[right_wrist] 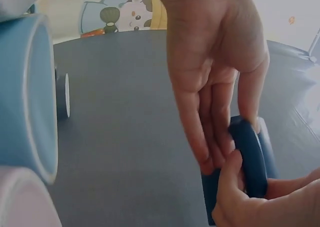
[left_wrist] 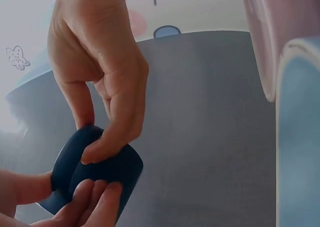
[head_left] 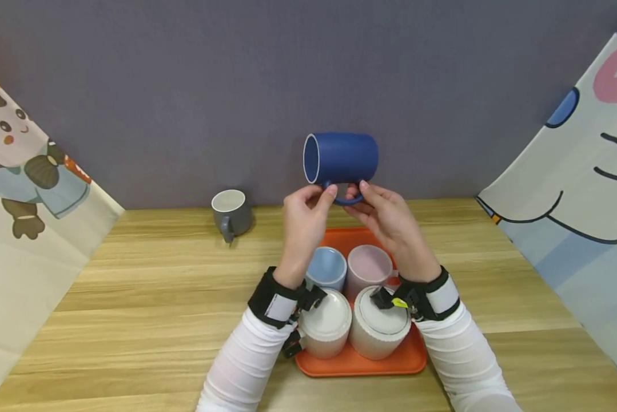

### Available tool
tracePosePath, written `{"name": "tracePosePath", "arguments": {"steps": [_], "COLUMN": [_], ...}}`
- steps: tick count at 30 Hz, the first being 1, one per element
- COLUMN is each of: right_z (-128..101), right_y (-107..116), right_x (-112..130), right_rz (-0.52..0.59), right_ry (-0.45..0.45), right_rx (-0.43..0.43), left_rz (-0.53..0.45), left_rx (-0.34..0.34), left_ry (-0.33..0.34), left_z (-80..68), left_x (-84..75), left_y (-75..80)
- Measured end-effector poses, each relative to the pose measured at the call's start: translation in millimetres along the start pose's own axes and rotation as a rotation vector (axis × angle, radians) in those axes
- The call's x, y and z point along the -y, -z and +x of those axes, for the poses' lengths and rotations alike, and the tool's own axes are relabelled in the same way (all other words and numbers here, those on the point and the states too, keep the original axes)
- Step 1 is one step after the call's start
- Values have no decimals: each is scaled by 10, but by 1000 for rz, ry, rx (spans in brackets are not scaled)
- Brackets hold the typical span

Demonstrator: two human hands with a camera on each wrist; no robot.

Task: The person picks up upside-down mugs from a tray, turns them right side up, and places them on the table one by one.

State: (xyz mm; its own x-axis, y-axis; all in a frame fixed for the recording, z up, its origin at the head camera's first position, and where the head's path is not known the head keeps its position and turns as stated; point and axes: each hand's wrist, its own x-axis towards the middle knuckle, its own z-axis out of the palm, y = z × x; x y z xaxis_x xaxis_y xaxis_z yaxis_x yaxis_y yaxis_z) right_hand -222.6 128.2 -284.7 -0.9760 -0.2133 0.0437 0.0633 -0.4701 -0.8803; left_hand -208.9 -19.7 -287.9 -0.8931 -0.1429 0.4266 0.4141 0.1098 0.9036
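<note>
A dark blue mug hangs in the air on its side above the back of an orange tray, its mouth turned left and its handle underneath. My left hand pinches the handle from the left, and my right hand pinches it from the right. In the left wrist view the blue mug sits between the fingers of both hands. The right wrist view shows its handle, with fingers curled round it.
On the tray stand a light blue cup, a pink cup and two white ribbed cups. A grey mug stands at the back left of the wooden table. Printed cloths hang at both sides.
</note>
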Motion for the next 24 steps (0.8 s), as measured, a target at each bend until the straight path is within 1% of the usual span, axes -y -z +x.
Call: {"name": "tracePosePath", "arguments": {"steps": [4, 9, 11, 14, 18, 20, 24], "right_z": [-30, -23, 2, 55, 132, 169, 243], "right_y": [-14, -62, -95, -155, -245, -289, -363], "right_x": [36, 87, 97, 108, 107, 95, 53], "right_rz": [73, 190, 212, 223, 174, 142, 98], "right_ry": [-6, -49, -73, -106, -122, -117, -111], "right_rx": [-3, 46, 56, 61, 61, 55, 41], "left_rz": [-13, -111, -136, -115, -60, -16, 134], "left_rx": [55, 124, 140, 142, 121, 110, 77], "left_ry": [69, 141, 172, 212, 204, 177, 116], "left_z": [15, 50, 66, 83, 87, 84, 78], "left_x": [18, 30, 33, 32, 40, 50, 86], "left_y": [16, 84, 133, 224, 352, 413, 543]}}
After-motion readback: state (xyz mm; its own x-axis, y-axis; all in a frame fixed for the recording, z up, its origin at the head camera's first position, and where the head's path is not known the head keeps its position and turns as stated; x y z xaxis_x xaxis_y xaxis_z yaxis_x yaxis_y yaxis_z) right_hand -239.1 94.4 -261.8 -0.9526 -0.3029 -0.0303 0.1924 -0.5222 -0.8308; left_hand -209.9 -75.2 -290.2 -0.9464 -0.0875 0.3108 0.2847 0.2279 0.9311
